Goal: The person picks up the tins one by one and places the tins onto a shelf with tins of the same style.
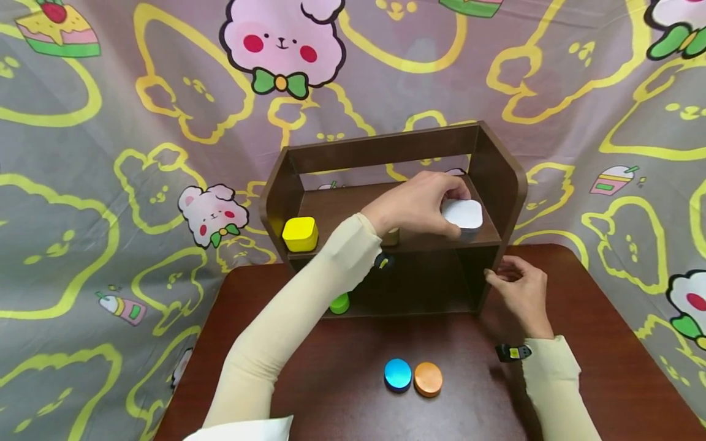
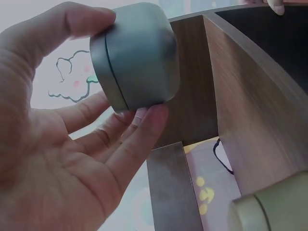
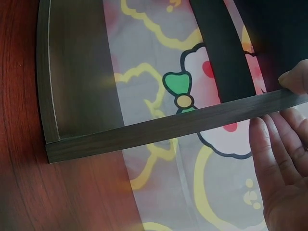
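Observation:
In the head view my left hand [image 1: 416, 202] holds a small silver-white tin [image 1: 463, 214] with rounded corners at the right end of the upper shelf [image 1: 353, 205]. The left wrist view shows the thumb on one side of this tin [image 2: 139, 57] and the fingertips on the other, with a seam near its lid. Lower down, my right hand [image 1: 521, 294] grips the front edge of the brown shelf unit's right side panel [image 1: 499, 177]. Thumb and fingers lie on opposite faces of that panel [image 3: 144, 127] in the right wrist view.
A yellow tin [image 1: 300, 234] stands at the upper shelf's left end. Behind my left wrist, a khaki tin [image 1: 391, 237] is partly hidden. A green round tin [image 1: 339, 304] sits in the lower compartment. Blue [image 1: 398, 375] and orange [image 1: 428, 379] round tins lie on the table [image 1: 342, 392] in front.

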### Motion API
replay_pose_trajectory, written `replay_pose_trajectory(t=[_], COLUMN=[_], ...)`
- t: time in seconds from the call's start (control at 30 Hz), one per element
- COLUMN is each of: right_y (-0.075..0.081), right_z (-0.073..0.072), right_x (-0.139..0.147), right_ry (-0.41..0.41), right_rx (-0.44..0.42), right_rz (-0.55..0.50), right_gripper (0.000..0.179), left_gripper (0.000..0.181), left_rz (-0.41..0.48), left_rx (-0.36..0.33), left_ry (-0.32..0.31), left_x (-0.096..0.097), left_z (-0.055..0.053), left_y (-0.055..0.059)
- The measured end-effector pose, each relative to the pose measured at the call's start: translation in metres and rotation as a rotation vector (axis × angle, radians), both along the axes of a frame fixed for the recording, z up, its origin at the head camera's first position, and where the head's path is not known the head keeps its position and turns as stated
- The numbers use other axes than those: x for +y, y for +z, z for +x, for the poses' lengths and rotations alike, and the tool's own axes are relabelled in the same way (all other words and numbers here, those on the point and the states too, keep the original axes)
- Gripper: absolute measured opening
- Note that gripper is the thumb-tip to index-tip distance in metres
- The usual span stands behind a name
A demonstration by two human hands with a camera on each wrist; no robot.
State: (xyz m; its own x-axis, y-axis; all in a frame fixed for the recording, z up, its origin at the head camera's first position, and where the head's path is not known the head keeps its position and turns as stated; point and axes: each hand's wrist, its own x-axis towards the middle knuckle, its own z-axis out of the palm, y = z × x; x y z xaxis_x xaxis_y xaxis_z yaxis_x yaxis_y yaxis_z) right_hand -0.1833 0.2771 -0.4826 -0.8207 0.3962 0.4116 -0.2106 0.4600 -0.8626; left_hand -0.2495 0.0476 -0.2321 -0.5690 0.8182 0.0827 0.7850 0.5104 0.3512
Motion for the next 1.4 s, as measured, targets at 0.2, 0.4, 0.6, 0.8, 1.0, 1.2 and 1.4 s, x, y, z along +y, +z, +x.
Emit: replay_pose_trajectory(t=[0.2,0.4,0.6,0.8,1.0,1.2,1.4], right_y=[-0.001,-0.002,-0.003,-0.003,-0.003,-0.002,-0.002], right_z=[0.0,-0.002,-0.002,-0.002,-0.001,0.0,-0.001], right_x=[0.0,0.0,0.0,0.001,0.002,0.002,0.002], right_ry=[-0.005,-0.007,0.003,0.007,0.013,0.01,0.006], right_rx=[-0.012,0.0,0.009,0.002,-0.011,-0.012,-0.003], right_rz=[-0.007,-0.009,-0.012,-0.02,-0.029,-0.013,-0.006], right_gripper=[0.023,0.022,0.023,0.024,0.025,0.025,0.025], left_gripper=[0.043,0.043,0.044,0.044,0.043,0.042,0.042], left_rz=[-0.037,-0.107,-0.131,-0.149,-0.201,-0.228,-0.223], left_rx=[0.008,0.034,0.028,0.022,0.036,0.057,0.048], left_ry=[0.077,0.134,0.146,0.156,0.163,0.178,0.179], left_x=[0.011,0.018,0.021,0.025,0.032,0.035,0.035], left_z=[-0.004,-0.005,-0.007,-0.011,-0.012,-0.013,-0.013], left_y=[-0.003,-0.007,-0.012,-0.014,-0.016,-0.018,-0.019])
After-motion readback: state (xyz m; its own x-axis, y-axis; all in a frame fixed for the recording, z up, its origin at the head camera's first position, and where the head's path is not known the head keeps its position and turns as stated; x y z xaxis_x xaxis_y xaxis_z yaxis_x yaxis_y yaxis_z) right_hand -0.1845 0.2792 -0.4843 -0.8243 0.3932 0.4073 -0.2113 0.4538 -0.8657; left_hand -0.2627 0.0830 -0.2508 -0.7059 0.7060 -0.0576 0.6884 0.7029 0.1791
